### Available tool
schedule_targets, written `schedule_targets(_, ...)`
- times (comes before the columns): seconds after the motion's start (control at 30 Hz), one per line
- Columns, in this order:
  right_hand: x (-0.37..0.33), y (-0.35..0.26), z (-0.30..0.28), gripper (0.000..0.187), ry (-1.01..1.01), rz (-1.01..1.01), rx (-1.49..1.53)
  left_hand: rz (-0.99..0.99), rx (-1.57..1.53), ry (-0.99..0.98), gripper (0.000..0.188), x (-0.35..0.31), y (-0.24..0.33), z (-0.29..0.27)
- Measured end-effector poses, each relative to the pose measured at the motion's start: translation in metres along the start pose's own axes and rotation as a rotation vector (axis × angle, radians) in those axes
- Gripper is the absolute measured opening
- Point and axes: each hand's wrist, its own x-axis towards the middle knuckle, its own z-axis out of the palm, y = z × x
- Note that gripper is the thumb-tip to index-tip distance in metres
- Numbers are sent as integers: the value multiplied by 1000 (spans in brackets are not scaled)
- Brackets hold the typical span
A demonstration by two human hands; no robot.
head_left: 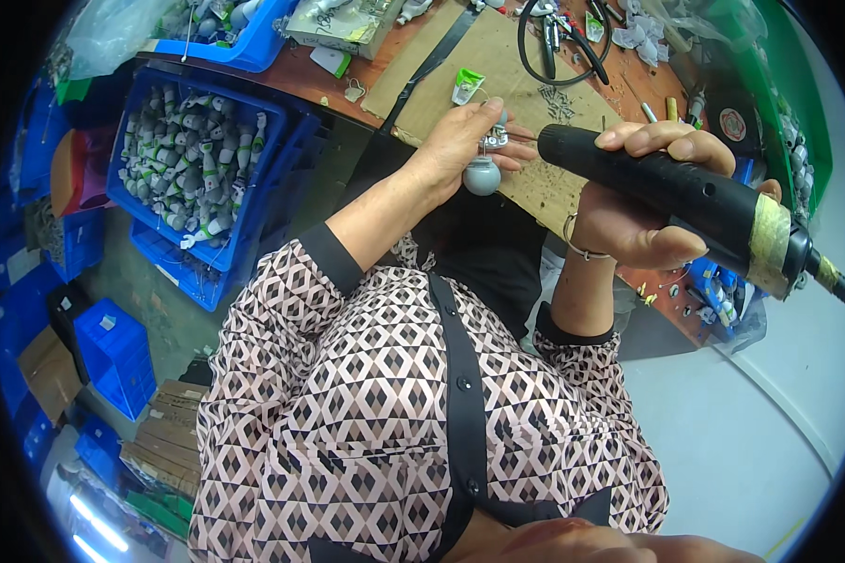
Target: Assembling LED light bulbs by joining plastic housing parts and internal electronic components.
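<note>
My left hand (441, 155) is closed on a small grey part with a round ball-shaped end (482, 176) and a shiny metal piece above it, held over the front of the work table. My right hand (620, 220) grips a black electric screwdriver (681, 188) with yellowish tape near its cable end. Its thin bit (526, 137) points left at the grey part; whether they touch I cannot tell. Beyond my left hand, a small green-and-white piece (467, 86) lies on a cardboard sheet (399, 89).
At left, a blue crate (274, 141) full of grey-and-white parts sits on other crates. Another blue bin (274, 38) stands on the table's far left. A black cable loop (520, 47) lies at the back, near a green bin (821, 113) on the right.
</note>
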Motion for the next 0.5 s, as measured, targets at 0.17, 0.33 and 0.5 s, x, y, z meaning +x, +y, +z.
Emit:
schedule_targets(0.17,-3,-2,5,84,2,59,133,-25,22,54,43,-4,1,3)
schedule_targets(0.33,0,-6,12,77,-133,98,-28,1,81,-50,44,1,-3,-6)
schedule_targets(0.5,3,-4,20,72,-150,140,3,14,132,-77,42,3,-6,-13)
